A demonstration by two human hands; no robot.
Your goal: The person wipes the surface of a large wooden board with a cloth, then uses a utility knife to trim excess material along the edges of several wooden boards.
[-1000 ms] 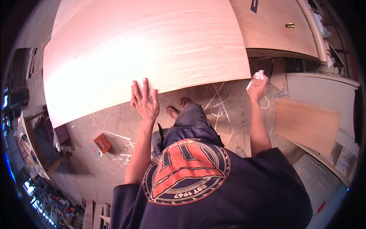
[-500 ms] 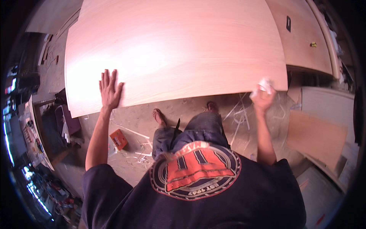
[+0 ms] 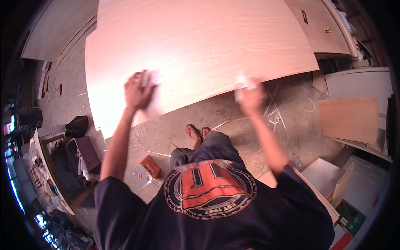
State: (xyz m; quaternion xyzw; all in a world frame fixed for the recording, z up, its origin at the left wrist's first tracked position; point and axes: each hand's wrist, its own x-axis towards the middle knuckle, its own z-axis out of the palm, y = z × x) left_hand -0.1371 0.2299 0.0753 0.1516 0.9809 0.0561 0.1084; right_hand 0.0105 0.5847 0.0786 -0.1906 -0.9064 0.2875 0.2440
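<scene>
large pale wood-grain veneer sheet (image 3: pixel 196 54), smooth and faintly streaked, lies flat across the dusty concrete floor (image 3: pixel 175 129), its near edge curving just ahead of the sandalled feet (image 3: pixel 198 132). left hand (image 3: pixel 137 89) rests on that edge, closed on a small white wad (image 3: pixel 148 77); right hand (image 3: pixel 250 96) grips another white scrap (image 3: pixel 243 81) at the rim. bare floor lies open toward the orange box (image 3: pixel 150 165). half a second ago the left palm was spread open, further left
</scene>
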